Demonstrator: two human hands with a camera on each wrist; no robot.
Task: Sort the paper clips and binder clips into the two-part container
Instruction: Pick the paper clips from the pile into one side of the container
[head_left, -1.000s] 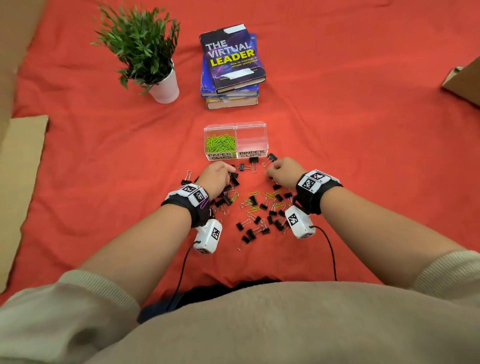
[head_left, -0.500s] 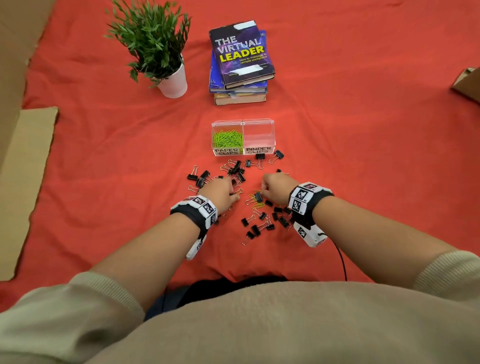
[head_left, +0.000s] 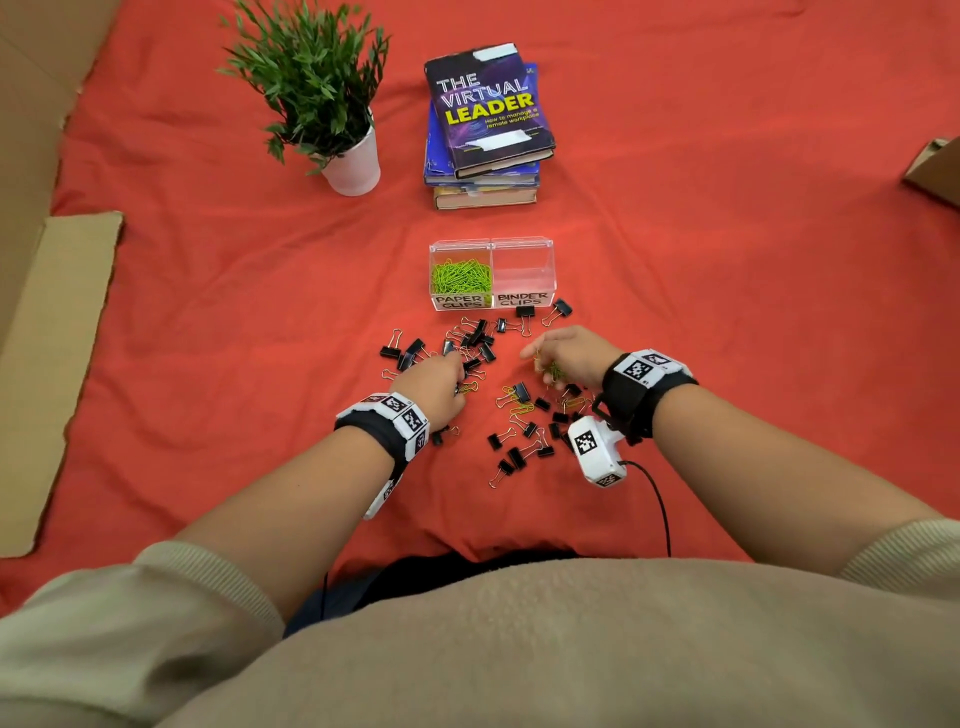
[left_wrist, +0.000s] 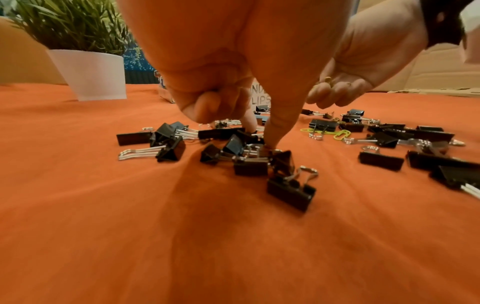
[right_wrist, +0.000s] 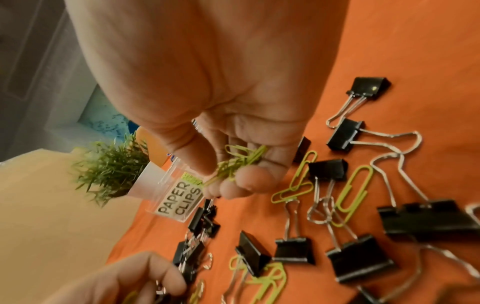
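The clear two-part container (head_left: 522, 248) stands on the red cloth. Its left half, labelled PAPER CLIPS (right_wrist: 179, 202), holds green paper clips (head_left: 460, 275); the BINDER CLIPS half (head_left: 522, 278) looks bare. Black binder clips (head_left: 519, 457) and loose green paper clips (head_left: 517, 402) lie scattered in front of it. My right hand (head_left: 563, 356) is raised over the pile and holds a small bunch of green paper clips (right_wrist: 239, 162) in curled fingers. My left hand (head_left: 436, 379) pinches down with thumb (left_wrist: 275, 123) and forefinger at a paper clip (head_left: 469, 387) among binder clips (left_wrist: 249, 166); the contact is hidden.
A potted plant (head_left: 332, 104) and a stack of books (head_left: 485, 130) stand behind the container. Cardboard (head_left: 52, 338) lies along the left edge and another piece (head_left: 935, 166) at the far right. A cable (head_left: 660, 509) trails from the right wrist.
Both hands drew back from near the container to the pile. The right hand has since lifted off the cloth with green paper clips in it; the left hand stays low in the pile.
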